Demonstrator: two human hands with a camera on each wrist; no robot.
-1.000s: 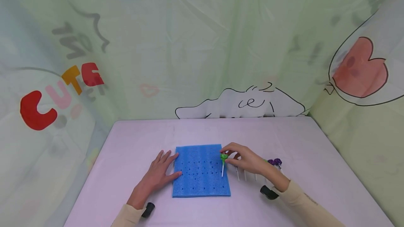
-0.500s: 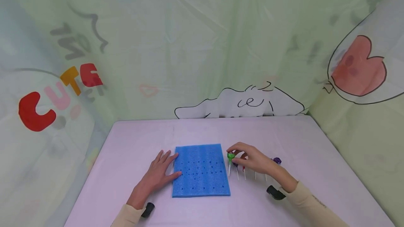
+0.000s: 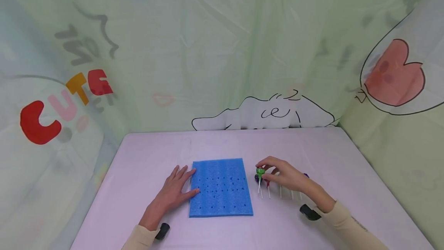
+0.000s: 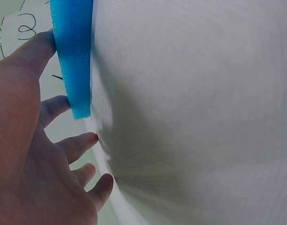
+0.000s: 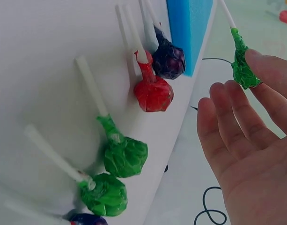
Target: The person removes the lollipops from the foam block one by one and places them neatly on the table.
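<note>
A green-wrapped lollipop (image 3: 260, 171) is pinched between the thumb and fingers of my right hand (image 3: 281, 173), its white stick pointing down. The right wrist view shows that same held lollipop (image 5: 244, 68) apart from a row lying on the table: a dark purple lollipop (image 5: 169, 58), a red lollipop (image 5: 153, 93) and two green ones, with another purple one partly cut off. My left hand (image 3: 175, 188) touches the left edge of a blue foam board (image 3: 218, 200) dotted with small holes. Its fingers are spread, and in the left wrist view fingertips meet the foam's edge (image 4: 77, 70).
The lollipop row lies right of the board, partly hidden under my right hand in the head view. A pale pink table (image 3: 159, 146) carries everything. Printed cloth (image 3: 222, 49) hangs behind and at both sides. Each wrist bears a black device (image 3: 310, 212).
My right hand has moved right with the green lollipop, from above the board's right edge to over the row's left end. My left hand has stayed put.
</note>
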